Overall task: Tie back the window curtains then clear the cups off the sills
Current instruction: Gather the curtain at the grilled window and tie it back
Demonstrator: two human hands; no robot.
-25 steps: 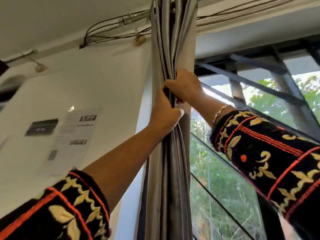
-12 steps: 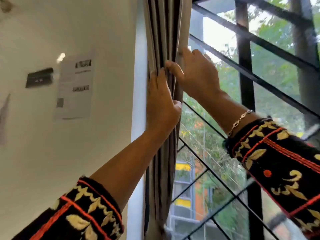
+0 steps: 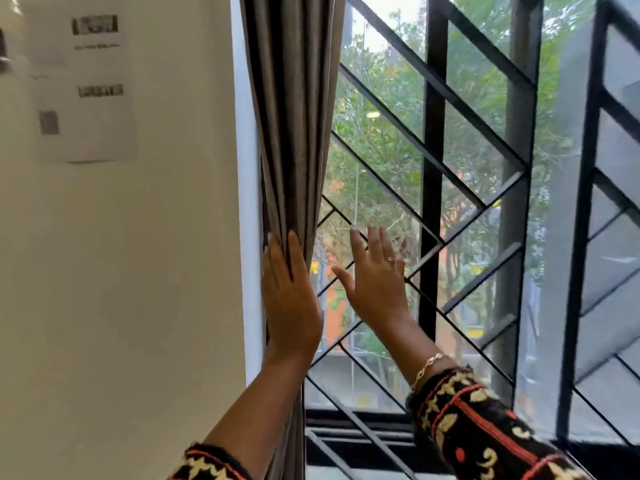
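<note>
A grey curtain (image 3: 291, 112) hangs bunched in narrow folds at the left edge of the window. My left hand (image 3: 289, 299) lies flat against its folds with straight fingers, pressing the cloth towards the white frame. To its right, my right hand (image 3: 375, 278) is held up with spread fingers in front of the glass, apart from the curtain and holding nothing. No cup or sill top shows in this view.
A black metal grille (image 3: 433, 174) with diagonal bars covers the window, trees and buildings behind it. A white wall (image 3: 156, 271) on the left carries taped paper sheets (image 3: 86, 91). The window's dark bottom rail (image 3: 363, 420) runs low across the view.
Both hands have slid down the curtain as the view dropped. My right hand has let go of the folds and moved right, off the cloth. My left hand has gone from gripping to lying flat.
</note>
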